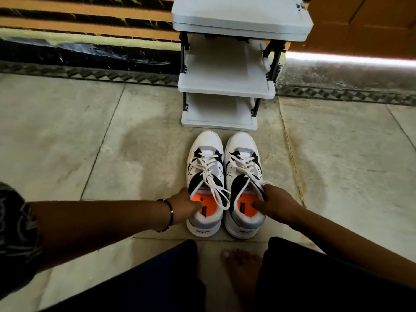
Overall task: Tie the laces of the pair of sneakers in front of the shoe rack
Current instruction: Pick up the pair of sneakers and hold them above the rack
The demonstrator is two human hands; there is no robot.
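Two white, grey and black sneakers stand side by side on the floor, toes toward the white shoe rack (225, 86). Both have orange insoles and loose white laces. My left hand (185, 204) grips the collar of the left sneaker (203, 158), thumb inside the opening. The lace ends of that shoe hang loose over its opening. My right hand (273, 204) grips the collar of the right sneaker (244, 154), thumb inside, with a lace end running under the fingers.
The rack has three white shelves on black posts, against a dark wall base. The floor (112, 143) is pale stone tile. My bare foot (243, 266) and dark trouser legs are just behind the shoes. A wooden door (364, 21) is at the far right.
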